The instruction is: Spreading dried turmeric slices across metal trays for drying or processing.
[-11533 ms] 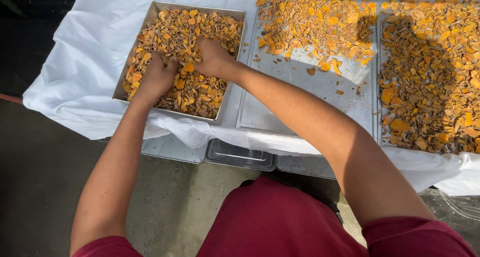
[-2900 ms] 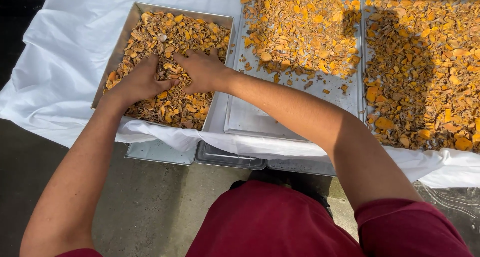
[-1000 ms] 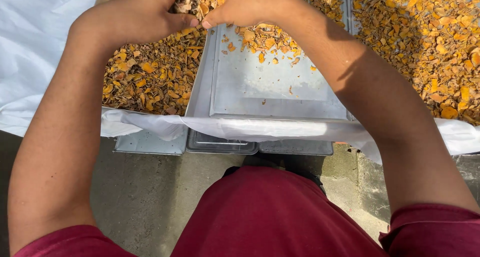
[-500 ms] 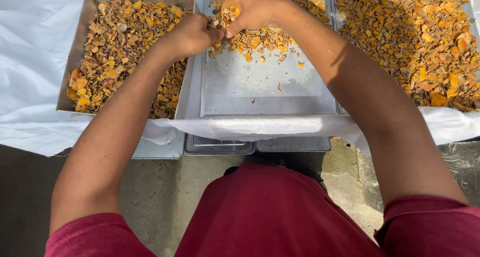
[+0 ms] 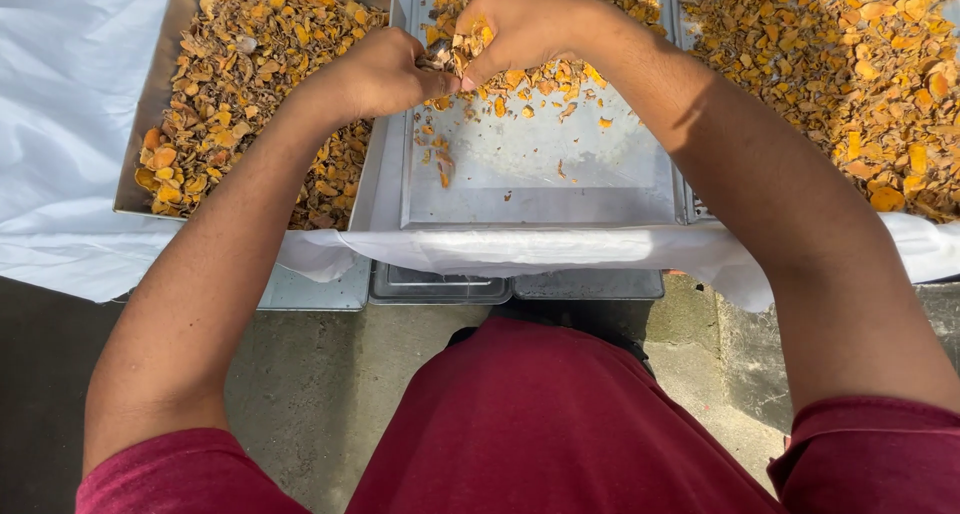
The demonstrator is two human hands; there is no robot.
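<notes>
Orange and brown dried chips fill 3 metal trays set side by side on a counter draped in white cloth (image 5: 60, 124). The left hand (image 5: 380, 74) is curled shut over the gap between the left tray (image 5: 165, 64) and the middle tray (image 5: 545, 199); what it pinches is hidden behind its knuckles. The right hand (image 5: 525, 29) is clenched on a small clump of chips (image 5: 468, 46), held just above the middle tray, fingertips of both hands almost touching.

The likely slip: loose bits could fall from the clump into the gap between the 2 trays, or onto the cloth, because the hands work right over the shared rims. The near half of the middle tray is bare metal, so dropped chips there would scatter rather than pile. The right tray (image 5: 830, 64) lies apart from the hands and looks safe.

Against the view 0.5 s ago, both hands hold nearly the same spot; the left tray now sits fuller in view, and a few more chips dot the bare metal.
</notes>
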